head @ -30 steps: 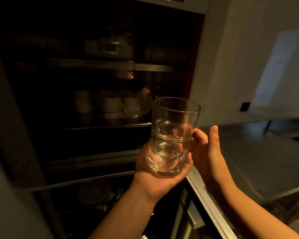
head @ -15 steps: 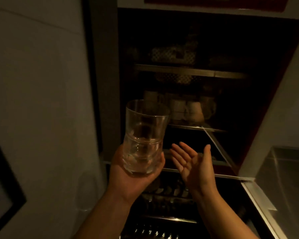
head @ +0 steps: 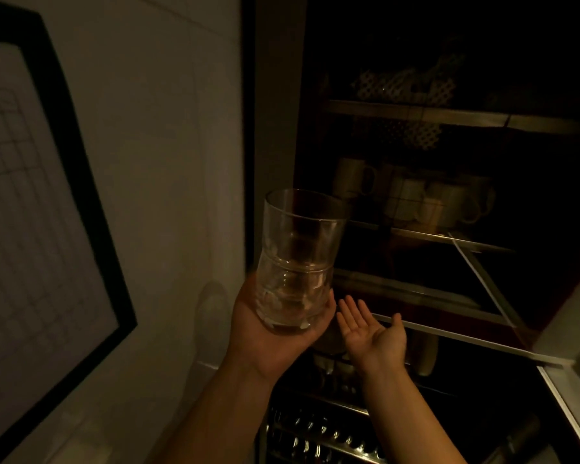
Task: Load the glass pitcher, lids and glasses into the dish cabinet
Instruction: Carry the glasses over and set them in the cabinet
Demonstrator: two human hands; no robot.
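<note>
Your left hand [head: 275, 333] cups the base of the upright glass [head: 298, 262], fingers curled around it, at 9 o'clock of your right hand [head: 375, 333], which is palm-up with fingers apart, both before the open dish cabinet [head: 416, 112] with mugs [head: 416, 199] at 1 o'clock.

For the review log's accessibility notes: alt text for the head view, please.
A left hand grips a clear glass upright before a dark, open dish cabinet; the right hand hangs open beside it, palm up. Pale mugs stand on a shelf behind.
</note>
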